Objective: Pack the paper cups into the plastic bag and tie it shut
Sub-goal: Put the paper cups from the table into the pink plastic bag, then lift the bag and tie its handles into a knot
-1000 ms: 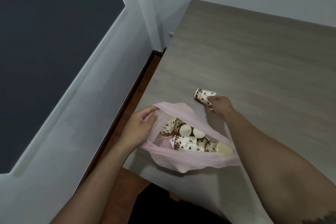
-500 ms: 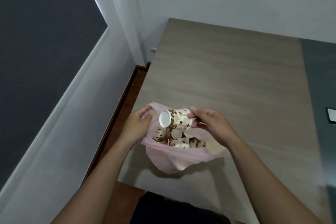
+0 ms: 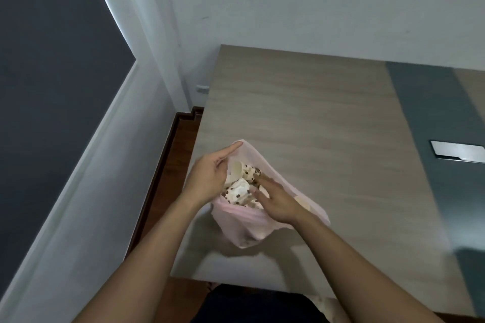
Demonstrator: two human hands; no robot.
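1. The plastic bag (image 3: 252, 233), thin and pink, sits at the near left corner of the table (image 3: 301, 113), with its mouth open upward.
2. The right hand (image 3: 278, 203) reaches into the mouth from the near right. Its fingers are straight and blurred, they lie on the cups, and they grip nothing.
3. The paper cups (image 3: 237, 190), white with brown spots, lie jumbled inside the bag between the two hands.
4. The left hand (image 3: 210, 178) grips the bag's left rim, its index finger stretched along the edge toward the far side.
5. Farther right, a grey strip (image 3: 425, 126) crosses the table and bears a metal plate (image 3: 458, 151).
6. A pale wall (image 3: 315, 2) stands behind the table.
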